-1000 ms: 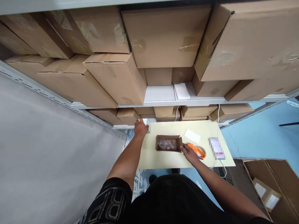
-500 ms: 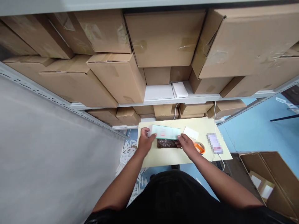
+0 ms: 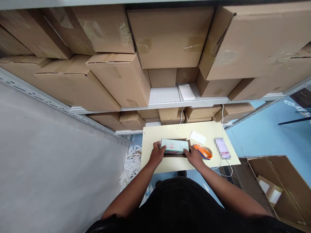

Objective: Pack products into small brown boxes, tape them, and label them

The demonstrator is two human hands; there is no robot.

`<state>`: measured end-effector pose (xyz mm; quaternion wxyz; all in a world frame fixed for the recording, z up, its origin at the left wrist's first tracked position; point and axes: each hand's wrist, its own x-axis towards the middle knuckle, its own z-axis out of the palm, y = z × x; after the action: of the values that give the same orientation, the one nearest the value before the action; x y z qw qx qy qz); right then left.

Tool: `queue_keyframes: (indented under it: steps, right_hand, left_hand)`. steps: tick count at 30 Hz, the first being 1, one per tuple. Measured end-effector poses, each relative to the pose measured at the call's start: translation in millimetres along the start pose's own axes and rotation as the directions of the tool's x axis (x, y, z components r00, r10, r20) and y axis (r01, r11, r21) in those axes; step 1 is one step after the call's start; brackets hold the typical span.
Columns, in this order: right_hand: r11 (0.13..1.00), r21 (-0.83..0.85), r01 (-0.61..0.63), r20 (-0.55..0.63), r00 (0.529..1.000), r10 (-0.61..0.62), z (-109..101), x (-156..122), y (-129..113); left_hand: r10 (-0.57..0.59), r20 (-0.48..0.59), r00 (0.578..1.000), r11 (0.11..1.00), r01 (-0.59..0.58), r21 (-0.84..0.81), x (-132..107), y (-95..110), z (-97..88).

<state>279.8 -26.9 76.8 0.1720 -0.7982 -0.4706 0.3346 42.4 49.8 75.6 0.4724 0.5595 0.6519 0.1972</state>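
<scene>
While both hands meet at the tabletop (image 3: 155, 166), a white-and-green printed carton (image 3: 173, 145) lies between them, over the mouth of a small brown cardboard box (image 3: 174, 155); how deep it sits is unclear. The left hand (image 3: 156, 154) grips the carton's 9 o'clock end, thumb on its top face and fingers curled around the side. The right hand (image 3: 194, 157) is at the 3 o'clock end with its thumb against the carton's near corner; its other fingers are partly hidden, so whether they close on carton or box wall cannot be told.

From the carton, a white slip (image 3: 198, 137) lies toward 2 o'clock, an orange tape dispenser (image 3: 199, 150) just beside the right hand at 3 o'clock, and a pixelated device (image 3: 222, 148) farther out that way. White paper scraps (image 3: 131, 165) cover the floor at 8 o'clock; a large open carton (image 3: 288, 184) stands at 4 o'clock.
</scene>
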Motion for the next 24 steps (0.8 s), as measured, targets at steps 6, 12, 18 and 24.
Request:
queue_keyframes:
  steps: [6,12,18,24]
  right_hand:
    - [0.993,-0.117,-0.006,0.012,1.0,0.007,-2,15,4]
    - [0.986,-0.169,-0.002,-0.018,1.0,-0.001,-3,21,8]
    - [0.992,-0.124,0.007,-0.065,0.998,-0.015,2,24,19]
    - [0.941,-0.296,0.166,-0.162,0.962,-0.221,-5,24,13]
  left_hand:
    - [-0.028,0.052,0.998,0.988,0.019,0.154,6,-2,10.6]
    - [0.029,0.043,0.999,0.995,-0.033,0.093,5,0,22.4]
    - [0.064,0.068,0.996,0.996,-0.068,0.062,11,-2,26.6]
    - [0.106,0.078,0.991,0.989,-0.113,0.093,15,-3,36.5]
